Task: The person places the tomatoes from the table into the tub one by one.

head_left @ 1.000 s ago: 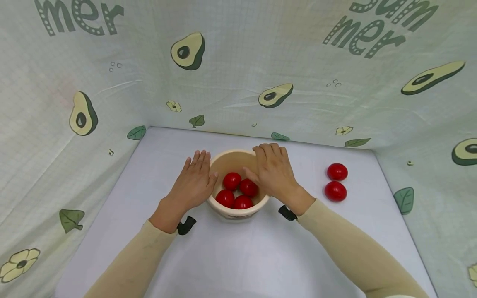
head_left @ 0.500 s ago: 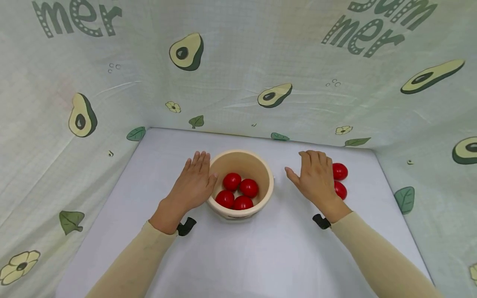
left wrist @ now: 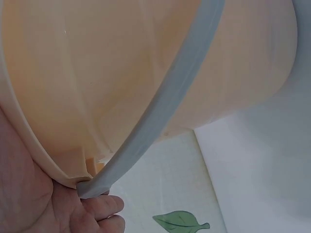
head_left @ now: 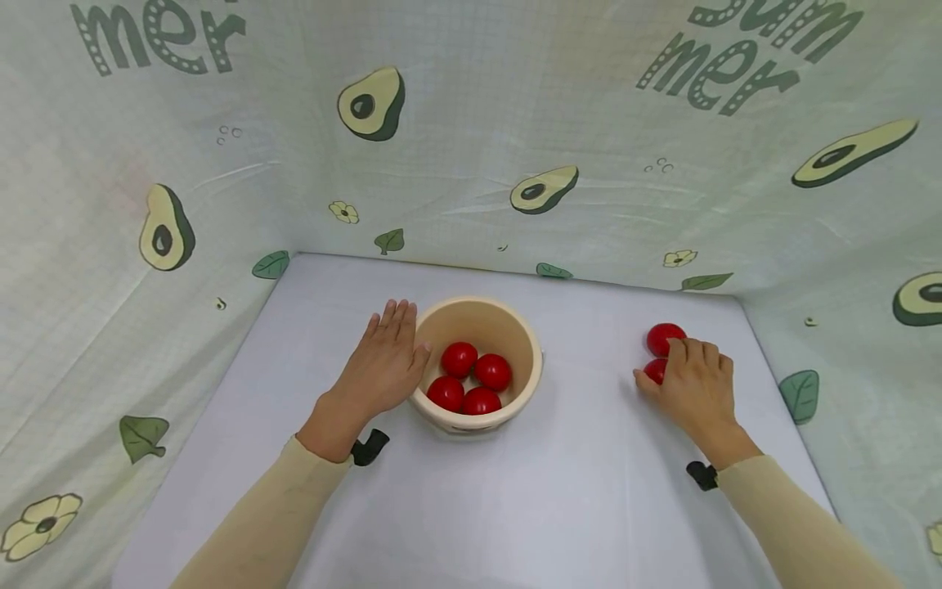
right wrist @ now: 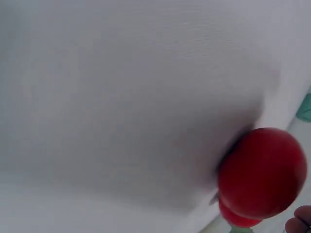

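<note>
A cream bucket (head_left: pixel 524 360) stands mid-table with several glossy red balls (head_left: pixel 494 372) inside. Its grey handle (left wrist: pixel 163 104) hangs down the side in the left wrist view. My left hand (head_left: pixel 383 360) lies against the bucket's left rim, fingers straight, with the fingertips near the handle's joint. On the right, two more red balls sit one behind the other, the far one (head_left: pixel 666 338) partly hidden. My right hand (head_left: pixel 695 388) reaches over the near ball (right wrist: pixel 262 172), thumb to its left. In the right wrist view the fingertips (right wrist: pixel 302 219) show a gap from this ball.
The white table (head_left: pixel 471 507) backs onto a pale curtain (head_left: pixel 456 106) printed with avocados, leaves and lettering. The curtain also rises along both sides. A small black wrist device (head_left: pixel 370 447) is at the left sleeve, another (head_left: pixel 702 475) at the right.
My right hand has left the bucket's right rim and moved right to the two loose red balls. The left hand has stayed at the bucket.
</note>
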The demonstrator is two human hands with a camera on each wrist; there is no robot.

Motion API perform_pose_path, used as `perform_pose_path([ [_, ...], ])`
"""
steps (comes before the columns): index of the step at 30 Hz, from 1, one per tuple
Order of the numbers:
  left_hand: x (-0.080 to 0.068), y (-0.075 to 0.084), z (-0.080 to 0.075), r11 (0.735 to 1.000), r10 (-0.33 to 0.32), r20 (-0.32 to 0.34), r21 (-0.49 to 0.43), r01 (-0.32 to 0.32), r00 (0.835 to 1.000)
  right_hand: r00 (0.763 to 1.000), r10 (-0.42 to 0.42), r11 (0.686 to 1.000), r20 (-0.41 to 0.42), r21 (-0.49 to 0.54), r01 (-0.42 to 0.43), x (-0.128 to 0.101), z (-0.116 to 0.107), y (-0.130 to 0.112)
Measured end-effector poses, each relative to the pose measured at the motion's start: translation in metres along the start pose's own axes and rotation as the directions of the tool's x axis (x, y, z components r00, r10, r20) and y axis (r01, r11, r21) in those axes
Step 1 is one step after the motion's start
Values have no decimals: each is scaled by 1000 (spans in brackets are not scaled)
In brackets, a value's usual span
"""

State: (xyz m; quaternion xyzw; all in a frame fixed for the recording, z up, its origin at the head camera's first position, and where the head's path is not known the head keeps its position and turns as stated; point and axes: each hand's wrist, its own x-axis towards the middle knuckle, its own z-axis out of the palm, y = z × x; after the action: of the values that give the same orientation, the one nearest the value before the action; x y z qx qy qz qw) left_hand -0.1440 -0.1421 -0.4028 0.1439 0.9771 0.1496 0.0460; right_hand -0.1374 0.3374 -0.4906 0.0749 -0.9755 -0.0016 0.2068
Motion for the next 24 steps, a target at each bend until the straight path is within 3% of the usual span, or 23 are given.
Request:
perform_pose_path([
  [5,1,0,0,1000,1,9,-11,-1,1000,985,84,996,154,-28,-81,-17,7,11],
  [12,1,-1,0,1000,2,12,-5,-2,1000,975,116,993,188,-22,-114,-24,15,17],
  [18,1,-1,0,1000,3,9,-5,-3,1000,987,86,996,135,-1,-87,-16,14,10],
  [24,0,-2,0,1000,7,0,-6,-7,1000,1000,-18,1000,-12,6,18,4,5,-8],
])
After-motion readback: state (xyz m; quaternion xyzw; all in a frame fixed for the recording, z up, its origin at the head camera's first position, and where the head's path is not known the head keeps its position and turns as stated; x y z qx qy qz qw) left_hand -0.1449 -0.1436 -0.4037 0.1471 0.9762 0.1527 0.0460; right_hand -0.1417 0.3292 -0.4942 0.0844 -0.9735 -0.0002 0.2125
